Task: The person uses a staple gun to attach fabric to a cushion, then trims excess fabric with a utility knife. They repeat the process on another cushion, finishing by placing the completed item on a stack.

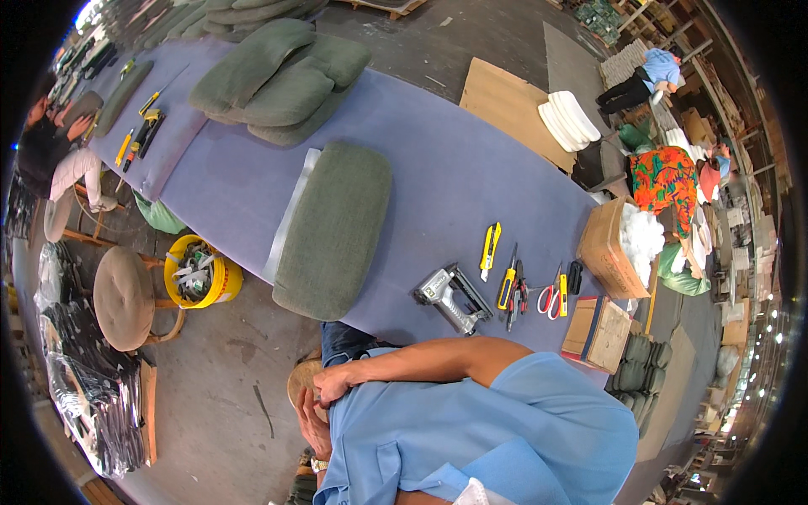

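Both my hands are low in front of my body, off the table and close together. My right hand [333, 383] is closed, its fingertips bent against my left hand; anything pinched there is too small to make out. My left hand [315, 431], with a watch at the wrist, has its fingers stretched out and slightly apart. Beside them shows a round tan surface [301, 380], partly covered by my hands. On the purple-grey table [438, 185] lies a dark green upholstered cushion [334, 227], with a pale strip along its left side. A silver staple gun [454, 299] rests near the front edge.
Right of the staple gun lie a yellow utility knife [490, 251], a screwdriver [507, 286], pliers [517, 296] and scissors [553, 299]. Boxes [608, 248] stand at the right end, stacked green cushions [282, 80] farther left. A yellow bucket [227, 278] and stool [124, 299] occupy the floor.
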A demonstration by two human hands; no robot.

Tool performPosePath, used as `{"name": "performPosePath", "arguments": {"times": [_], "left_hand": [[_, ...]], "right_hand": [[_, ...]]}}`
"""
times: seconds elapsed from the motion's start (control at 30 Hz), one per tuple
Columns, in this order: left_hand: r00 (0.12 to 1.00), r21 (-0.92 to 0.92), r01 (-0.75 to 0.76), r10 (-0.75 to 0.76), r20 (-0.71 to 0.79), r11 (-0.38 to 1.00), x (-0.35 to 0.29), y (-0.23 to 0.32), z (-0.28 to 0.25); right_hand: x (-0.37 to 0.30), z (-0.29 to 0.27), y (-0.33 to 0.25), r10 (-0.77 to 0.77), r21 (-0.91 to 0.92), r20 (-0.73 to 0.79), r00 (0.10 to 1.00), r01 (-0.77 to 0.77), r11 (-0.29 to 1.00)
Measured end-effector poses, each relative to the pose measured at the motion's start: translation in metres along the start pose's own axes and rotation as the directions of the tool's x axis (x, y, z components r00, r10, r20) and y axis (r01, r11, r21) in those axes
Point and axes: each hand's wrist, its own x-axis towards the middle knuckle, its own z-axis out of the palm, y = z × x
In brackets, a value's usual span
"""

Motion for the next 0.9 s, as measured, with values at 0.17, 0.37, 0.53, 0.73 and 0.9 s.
{"name": "performPosePath", "arguments": {"times": [0.17,0.37,0.53,0.73,0.9], "left_hand": [[0.999,-0.042,-0.036,0.035,-0.018,0.998,-0.003,-0.002,0.001],[0.997,-0.106,0.013,-0.021,-0.075,0.994,-0.008,0.009,-0.004],[1.000,-0.084,0.014,-0.016,-0.023,0.996,-0.017,-0.003,-0.008],[0.997,-0.038,0.073,-0.072,0.040,0.997,-0.019,-0.014,-0.005],[0.636,-0.490,0.767,-0.596,0.490,0.415,0.013,0.013,-0.031]], "right_hand": [[-0.004,-0.005,0.007,-0.042,0.070,-0.042,0.998,0.045,0.997],[0.023,0.005,0.033,-0.159,-0.032,0.010,0.987,0.159,0.987],[0.040,0.012,0.041,-0.221,-0.120,0.059,0.974,0.227,0.967],[0.018,0.003,0.018,-0.194,-0.091,0.023,0.981,0.196,0.976],[0.023,0.010,0.029,-0.186,-0.161,-0.026,0.982,0.179,0.971]]}}
